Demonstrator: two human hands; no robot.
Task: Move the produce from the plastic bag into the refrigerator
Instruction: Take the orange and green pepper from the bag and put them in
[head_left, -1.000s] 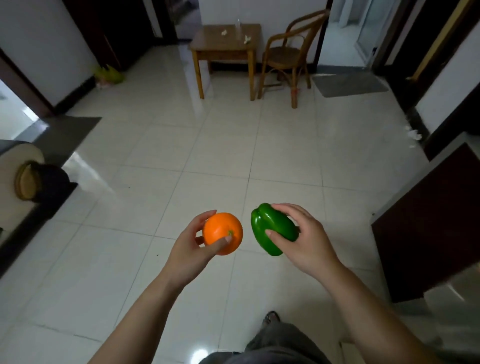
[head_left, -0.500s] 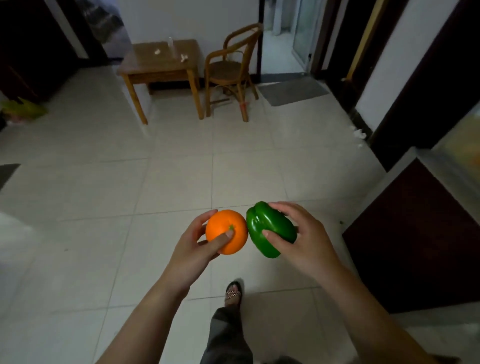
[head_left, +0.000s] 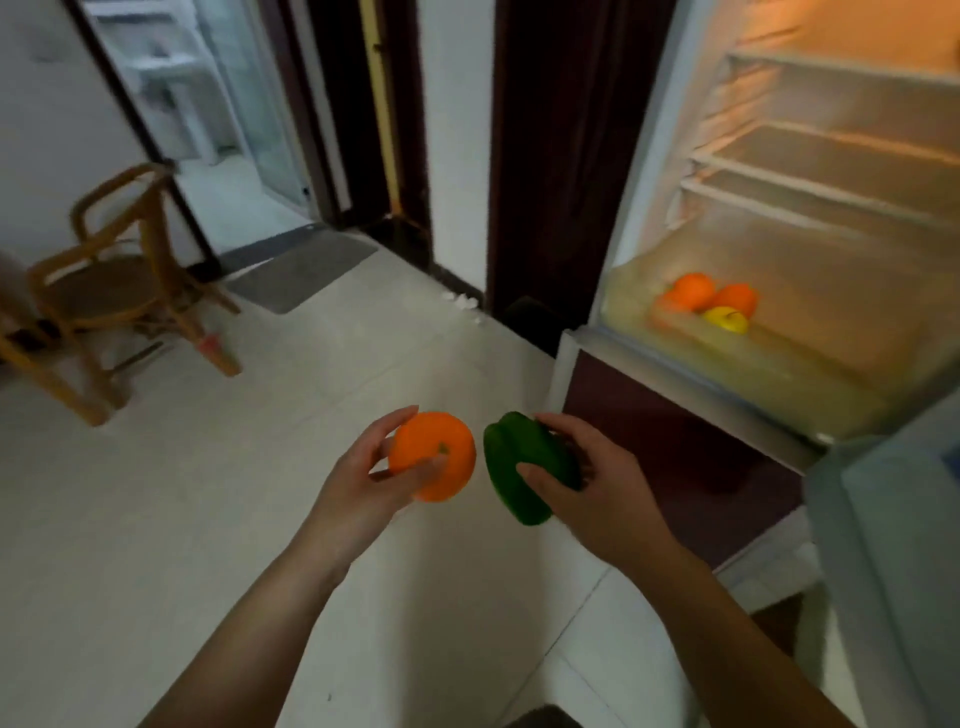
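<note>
My left hand (head_left: 363, 488) grips an orange (head_left: 434, 456) at mid-frame. Just right of it, my right hand (head_left: 597, 488) holds a green bell pepper (head_left: 524, 467). The two items are close but apart. The refrigerator (head_left: 649, 156) stands open at the upper right, lit inside, with bare shelves. On its bottom level lie oranges (head_left: 709, 296) and a yellow fruit (head_left: 727, 318). Both hands are low and left of the fridge opening, in front of its dark lower door (head_left: 675, 447). The plastic bag is out of view.
A wooden chair (head_left: 119, 291) stands at the left on the tiled floor. A grey doormat (head_left: 306, 267) lies before a doorway at the back. The fridge's open door (head_left: 893, 561) juts out at the right edge. A dark doorframe sits beside the fridge.
The view has swung to the right: the table has left the frame, the chair has slid left, and the open fridge has come into view. Both hands still hold their produce.
</note>
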